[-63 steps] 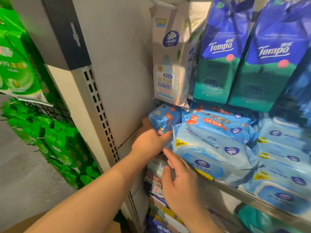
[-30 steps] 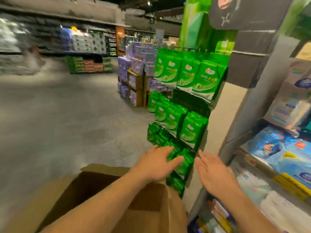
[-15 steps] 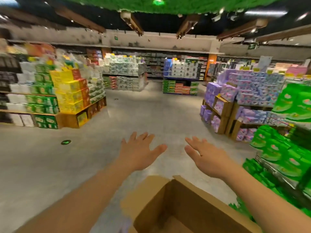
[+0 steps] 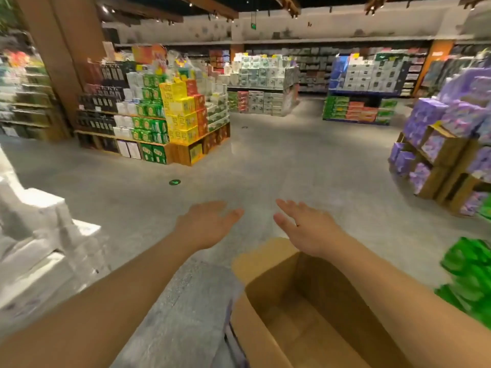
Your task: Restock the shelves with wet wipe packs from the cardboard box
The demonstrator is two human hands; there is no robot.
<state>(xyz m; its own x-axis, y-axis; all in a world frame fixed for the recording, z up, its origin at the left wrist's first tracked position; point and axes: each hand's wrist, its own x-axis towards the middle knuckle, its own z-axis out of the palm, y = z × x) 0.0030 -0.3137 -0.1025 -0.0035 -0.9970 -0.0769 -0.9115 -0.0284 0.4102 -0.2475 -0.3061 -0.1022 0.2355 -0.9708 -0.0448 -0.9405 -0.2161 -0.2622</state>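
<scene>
An open cardboard box (image 4: 297, 322) stands low at the right in front of me, its brown inside showing and no wet wipe packs visible in the part I see. My left hand (image 4: 207, 225) hovers palm down over the floor, just left of the box's far flap, fingers spread and empty. My right hand (image 4: 308, 227) is held out above the far edge of the box, fingers apart, holding nothing. The shelf with the wet wipe packs is out of view.
Green packs (image 4: 470, 277) hang at the right edge. Purple packs sit in wooden crates (image 4: 438, 147) further right. A pallet display of yellow and green cartons (image 4: 170, 120) stands across the grey floor. White bales (image 4: 34, 235) sit at the left.
My view has swung left, away from the wipe shelf and into the store aisle. Both hands left the shelf packs and now hover empty over the box; the box has shifted right in view.
</scene>
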